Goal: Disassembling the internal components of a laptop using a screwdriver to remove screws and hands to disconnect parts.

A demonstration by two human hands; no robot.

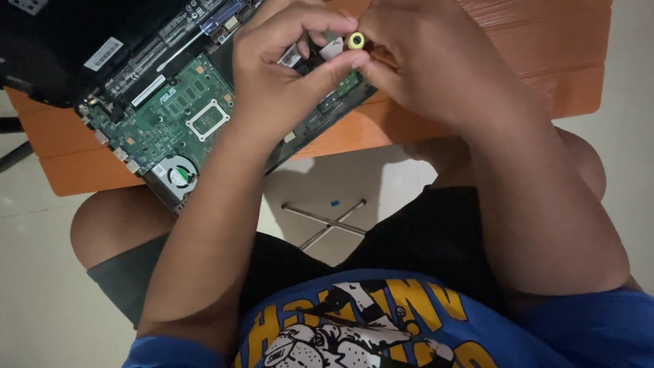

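Left hand: the left hand point(283, 71) is raised over the opened laptop, thumb and forefinger curled into a narrow pinch that closes on a small flat grey part point(332, 48).
Right hand: the right hand point(426, 65) meets the left from the other side, fingers bunched tight around a small tool with a yellow-green ring end point(356, 41).
Held part: the grey part sits between the two hands, just above the board; its outline is mostly hidden by fingers, so its long axis cannot be told.
Tool orientation: only the round end shows, facing up toward the camera; the shaft is buried in the right hand, so its long axis appears to run down, away from the viewer.
Board: the green circuit board point(177, 112) lies exposed inside the black laptop shell point(61, 48), long side running diagonally from lower left to upper right.
Fan: a round cooling fan point(178, 176) sits at the board's near-left corner.
Support: the orange wooden tabletop point(545, 54) carries the laptop.
Below: pale floor point(41, 286) and crossed metal bars point(327, 221) show between the knees.
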